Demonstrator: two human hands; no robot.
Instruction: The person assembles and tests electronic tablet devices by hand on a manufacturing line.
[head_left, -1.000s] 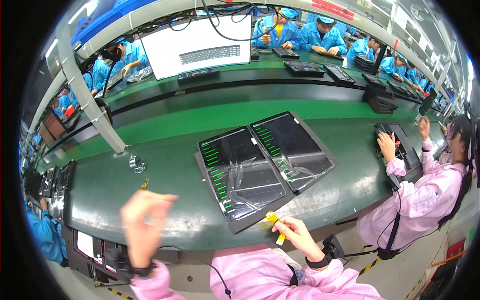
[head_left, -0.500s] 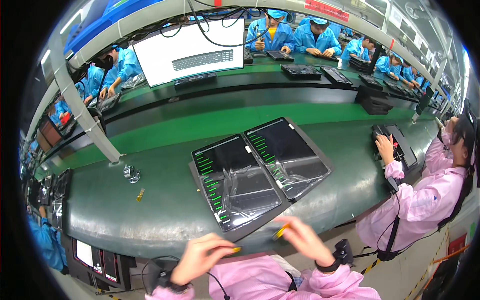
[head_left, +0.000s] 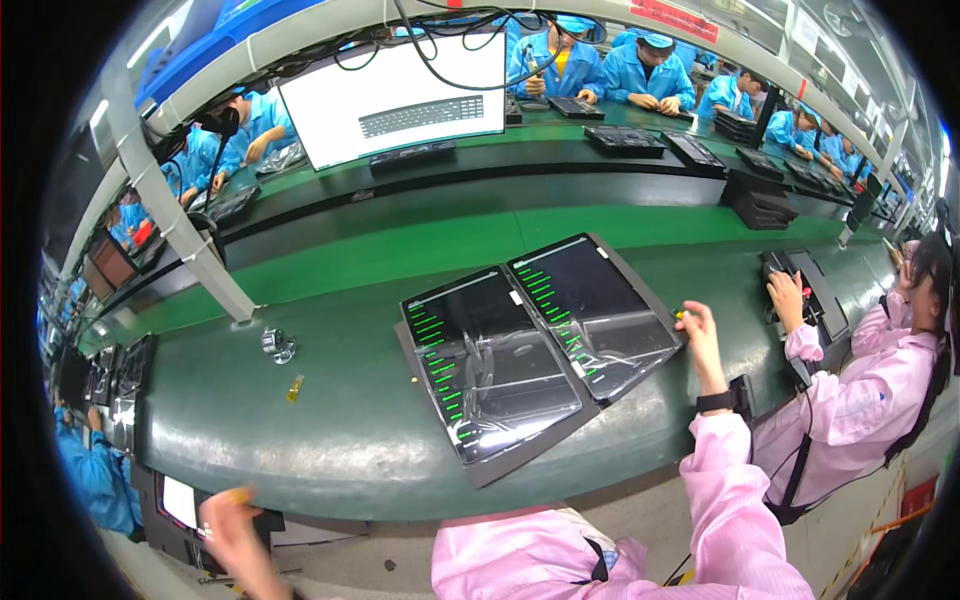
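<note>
Two thin black screen panels lie side by side on the green table, the left panel point(head_left: 485, 345) and the right panel point(head_left: 592, 310). Both have rows of short green marks along the left edge and clear film over the lower part. By the right panel's right edge is my right hand point(head_left: 703, 345), its fingers curled together. Small and yellow, something point(head_left: 681, 315) shows at its fingertips; whether it is worn or held cannot be told. Below the table's front left edge my left hand point(head_left: 232, 530) is smeared by motion, with yellow at a fingertip.
A metal tape roll holder point(head_left: 278, 345) and an amber strip point(head_left: 296, 388) lie on the table's left. Behind stands a monitor point(head_left: 400, 95) showing a keyboard picture. At the right, a co-worker in pink point(head_left: 850, 385) handles a black device point(head_left: 808, 290). A post point(head_left: 185, 200) rises at left.
My hands have moved apart from in front of the panels: the right one up and right to the right panel's edge, the left one down and far left. The view has shifted slightly.
</note>
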